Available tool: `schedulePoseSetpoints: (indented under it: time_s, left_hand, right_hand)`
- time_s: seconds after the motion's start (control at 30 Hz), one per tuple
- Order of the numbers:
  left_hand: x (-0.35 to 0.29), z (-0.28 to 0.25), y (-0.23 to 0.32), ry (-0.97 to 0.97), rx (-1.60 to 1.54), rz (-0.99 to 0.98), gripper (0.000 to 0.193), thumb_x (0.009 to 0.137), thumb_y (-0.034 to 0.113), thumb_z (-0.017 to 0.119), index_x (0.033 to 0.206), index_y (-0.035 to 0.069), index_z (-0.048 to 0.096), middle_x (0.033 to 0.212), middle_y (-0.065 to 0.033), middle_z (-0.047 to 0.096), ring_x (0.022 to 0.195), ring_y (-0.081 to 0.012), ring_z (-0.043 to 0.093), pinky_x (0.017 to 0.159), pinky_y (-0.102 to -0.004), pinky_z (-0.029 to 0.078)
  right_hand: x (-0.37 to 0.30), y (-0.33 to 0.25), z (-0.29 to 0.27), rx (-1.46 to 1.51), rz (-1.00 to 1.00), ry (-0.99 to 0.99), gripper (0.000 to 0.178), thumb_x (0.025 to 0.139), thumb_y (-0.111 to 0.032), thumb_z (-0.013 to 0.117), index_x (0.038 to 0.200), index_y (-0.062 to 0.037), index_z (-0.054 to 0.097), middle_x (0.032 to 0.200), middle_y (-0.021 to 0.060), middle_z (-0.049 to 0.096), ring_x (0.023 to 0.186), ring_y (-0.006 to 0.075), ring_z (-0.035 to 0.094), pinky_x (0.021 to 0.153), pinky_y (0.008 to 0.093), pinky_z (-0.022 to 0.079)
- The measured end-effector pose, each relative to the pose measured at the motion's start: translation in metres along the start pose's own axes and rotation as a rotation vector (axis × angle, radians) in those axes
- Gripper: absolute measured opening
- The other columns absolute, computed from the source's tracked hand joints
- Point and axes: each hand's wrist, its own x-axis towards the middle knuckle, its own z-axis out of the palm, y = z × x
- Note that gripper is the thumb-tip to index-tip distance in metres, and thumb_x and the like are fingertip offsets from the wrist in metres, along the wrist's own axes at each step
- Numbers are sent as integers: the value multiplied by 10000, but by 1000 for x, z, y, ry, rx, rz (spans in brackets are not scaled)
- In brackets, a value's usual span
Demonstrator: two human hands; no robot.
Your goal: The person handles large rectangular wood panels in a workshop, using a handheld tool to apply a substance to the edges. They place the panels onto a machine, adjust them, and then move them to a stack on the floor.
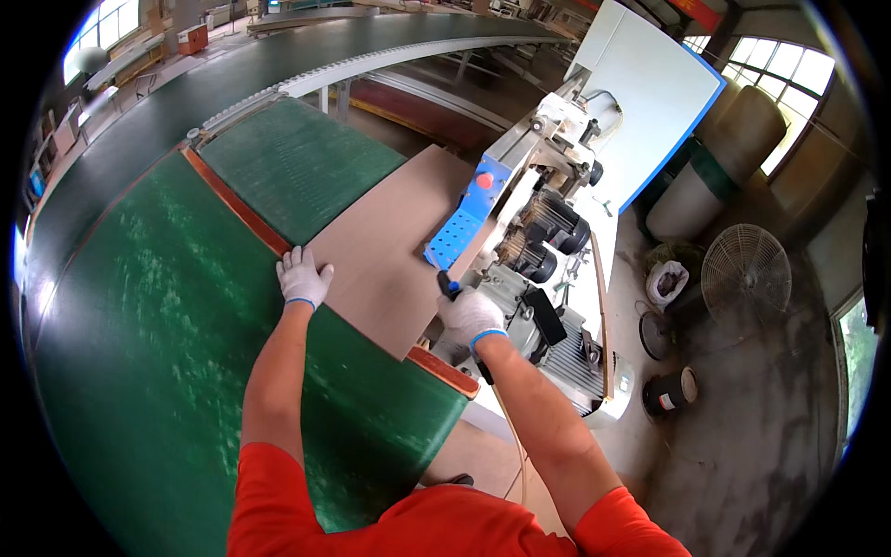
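Beside the motor-driven machine [554, 215], a flat brown panel [376, 265] lay across the reddish-brown edge strip [227, 200] of the green worktable [139, 343], its right side near the blue perforated guard [455, 237]. The left hand [303, 277] rested at the panel's left edge, fingers somewhat spread. The right hand [471, 314] (gloved in white like the other, blue at the cuff) had its fingers wrapped around a black handheld tool [446, 281], just below the guard's lower end.

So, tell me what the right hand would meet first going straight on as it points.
Beyond the black tool in its grip, the right hand would probably meet the blue perforated guard first, though it might pass underneath; depth is unclear here.
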Motion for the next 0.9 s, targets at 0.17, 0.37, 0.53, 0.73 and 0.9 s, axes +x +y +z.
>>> schedulePoseSetpoints:
  time_s: [0.17, 0.37, 0.53, 0.73, 0.9]
  left_hand:
    - [18, 10, 6, 21, -43, 52, 664, 907, 519, 696, 1356, 43, 584, 1387, -168, 602, 1287, -381, 556, 1138, -551, 394]
    - [3, 22, 6, 104, -18, 19, 717, 932, 561, 666, 1414, 35, 580, 1389, -180, 629, 1291, -368, 585, 1117, -520, 425]
    - [-35, 13, -38, 235, -5, 1, 677, 923, 542, 688, 1375, 43, 614, 1326, -178, 658, 1206, -368, 622, 1073, -514, 461]
    - [-130, -12, -57, 237, -14, -41, 694, 926, 525, 688, 1388, 14, 599, 1339, -202, 630, 1213, -387, 594, 1057, -525, 461]
    - [-270, -32, -41, 224, -46, -77, 732, 907, 491, 712, 1423, -4, 549, 1353, -228, 586, 1217, -414, 559, 1040, -553, 456]
  right_hand:
    - [-10, 42, 2, 77, 58, 106, 557, 975, -463, 545, 1051, 58, 730, 992, 332, 737, 1001, 479, 729, 913, 527, 573]
    - [-61, 113, 7, 194, 258, 171, 567, 967, -552, 604, 1098, -19, 746, 1002, 278, 754, 1015, 434, 736, 895, 505, 576]
    - [-131, 119, 17, 77, 73, 31, 594, 976, -587, 584, 1113, -31, 743, 938, 302, 738, 995, 464, 728, 862, 530, 581]
    - [-199, 124, 69, 658, 203, -366, 485, 991, -470, 673, 731, -62, 709, 609, 29, 652, 460, 142, 545, 443, 327, 438]
    - [-250, 135, 119, 1196, 192, -718, 344, 993, -445, 729, 1060, -108, 753, 894, 21, 731, 688, 138, 647, 539, 323, 499]
